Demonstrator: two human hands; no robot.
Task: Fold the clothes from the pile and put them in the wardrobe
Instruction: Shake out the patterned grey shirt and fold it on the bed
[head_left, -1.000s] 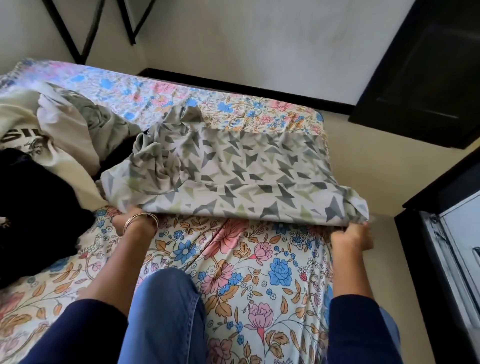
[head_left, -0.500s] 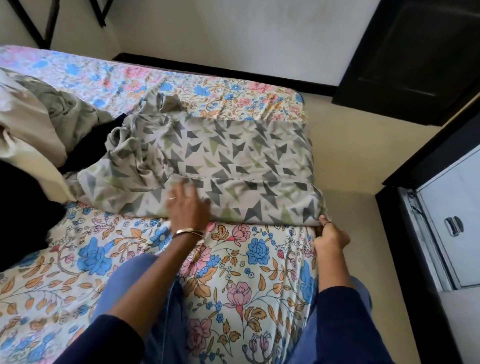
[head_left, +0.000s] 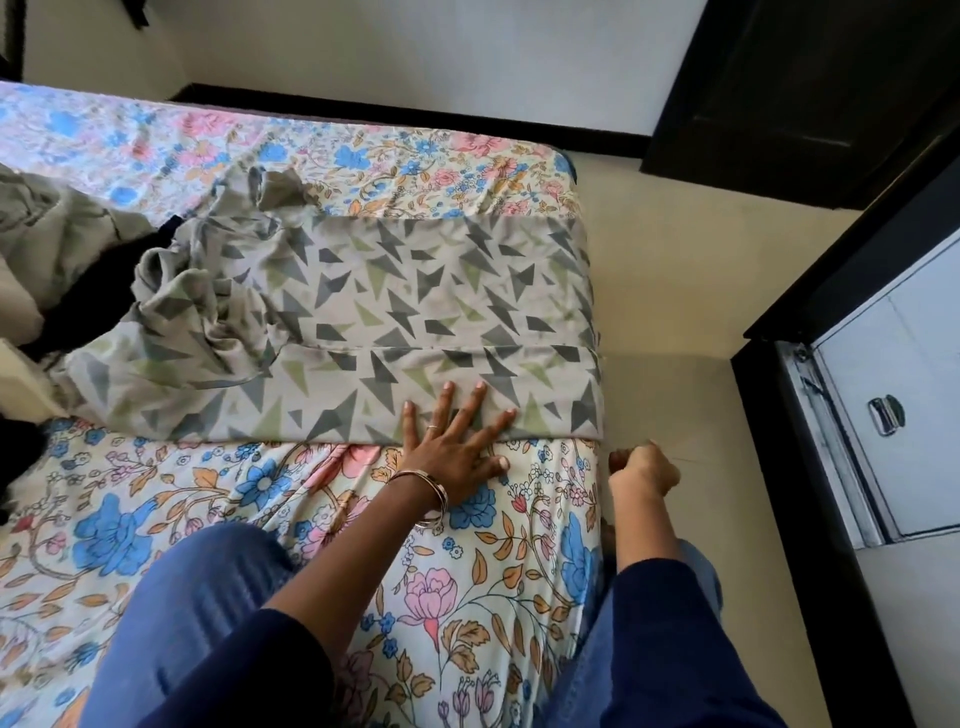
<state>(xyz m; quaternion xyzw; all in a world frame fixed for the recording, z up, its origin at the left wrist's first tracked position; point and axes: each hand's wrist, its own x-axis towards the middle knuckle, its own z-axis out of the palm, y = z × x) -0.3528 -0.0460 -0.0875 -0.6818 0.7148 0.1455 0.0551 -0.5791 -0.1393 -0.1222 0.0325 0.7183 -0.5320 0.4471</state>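
A grey cloth printed with dark and green triangles (head_left: 415, 312) lies across the floral bed sheet (head_left: 260, 499). Its right part is folded flat and its left end is bunched up. My left hand (head_left: 452, 447), wearing bangles and a ring, presses flat with spread fingers on the cloth's near edge. My right hand (head_left: 641, 473) hovers off the bed's right edge, just below the cloth's near right corner, its fingers curled with nothing visible in them. The pile of clothes (head_left: 57, 249), beige, grey and black, sits at the left.
A wardrobe with a pale door and a metal handle (head_left: 885, 415) stands at the right, framed in black. Cream floor (head_left: 675, 322) runs between it and the bed. A dark door (head_left: 810, 93) is at the back right. My blue-trousered knee (head_left: 197, 623) rests on the bed.
My left hand slid right along the cloth's near edge, smoothing it flat. My right hand came off the corner it was pinching and now sits just below it.
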